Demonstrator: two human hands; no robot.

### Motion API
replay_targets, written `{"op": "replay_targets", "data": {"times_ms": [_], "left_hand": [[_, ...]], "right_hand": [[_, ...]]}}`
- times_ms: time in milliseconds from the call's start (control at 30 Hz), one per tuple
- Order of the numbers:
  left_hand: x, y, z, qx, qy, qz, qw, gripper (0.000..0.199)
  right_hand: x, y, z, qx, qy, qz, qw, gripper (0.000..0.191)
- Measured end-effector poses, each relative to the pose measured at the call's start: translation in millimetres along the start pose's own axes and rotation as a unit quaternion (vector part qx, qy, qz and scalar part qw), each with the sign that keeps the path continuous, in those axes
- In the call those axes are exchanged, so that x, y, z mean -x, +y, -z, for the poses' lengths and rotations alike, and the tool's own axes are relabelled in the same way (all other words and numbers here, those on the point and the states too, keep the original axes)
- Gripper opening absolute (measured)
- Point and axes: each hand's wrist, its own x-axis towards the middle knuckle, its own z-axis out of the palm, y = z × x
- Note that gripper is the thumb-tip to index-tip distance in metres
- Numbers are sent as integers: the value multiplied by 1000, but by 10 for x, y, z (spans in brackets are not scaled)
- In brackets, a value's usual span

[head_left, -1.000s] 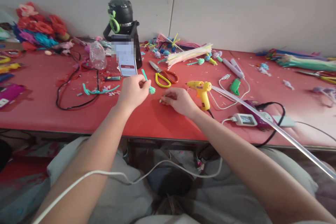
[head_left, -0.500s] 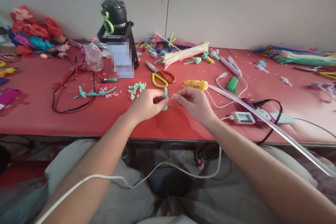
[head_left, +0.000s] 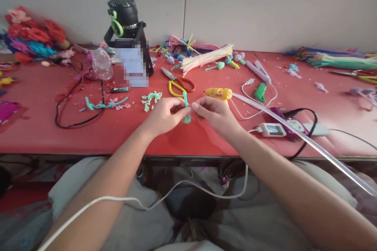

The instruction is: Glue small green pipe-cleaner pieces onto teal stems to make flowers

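Note:
My left hand (head_left: pixel 167 115) pinches a green fuzzy stem piece (head_left: pixel 186 119), whose turquoise end stands up above the fingers. Close beside it on the right is my right hand (head_left: pixel 216 115), with thumb and forefinger pressed together at the stem; whatever lies between them is too small to make out. Small green cut pieces (head_left: pixel 151 99) are scattered left of my left hand. Scissors (head_left: pixel 178 84) with yellow and orange handles lie behind the hands. A yellow glue gun (head_left: pixel 219 93) with a long clear glue stick (head_left: pixel 306 137) rests behind and right of my right hand.
On the red table (head_left: pixel 123 137) stand a black bottle (head_left: pixel 123 13) and a phone (head_left: pixel 134 64). Pale stems (head_left: pixel 206 59) lie at the back. A purple power strip (head_left: pixel 290 123) is at the right, a black cable (head_left: pixel 59 113) at the left. A white cable (head_left: pixel 182 182) crosses my lap.
My right hand has come up against the piece in my left hand; a small green bit formerly visible at its fingertips is now hidden. The view has shifted slightly.

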Motion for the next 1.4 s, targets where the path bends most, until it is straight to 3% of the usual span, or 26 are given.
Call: {"op": "replay_targets", "data": {"times_ms": [233,533,733,1033,1400], "left_hand": [[4,53,24,55,-21,-5,998,29],[-34,22,57,10,68,10,998,33],[-38,-12,48,-14,110,19,994,29],[-55,-26,-1,-10,120,19,993,30],[-51,-50,-17,13,127,10,992,30]], "right_hand": [[-12,-82,64,-95,-106,-95,985,40],[10,-159,181,63,-5,-19,998,38],[43,-83,158,93,15,-41,995,34],[50,43,-67,-5,63,-72,995,34],[62,70,-158,-81,48,-110,990,36]]}}
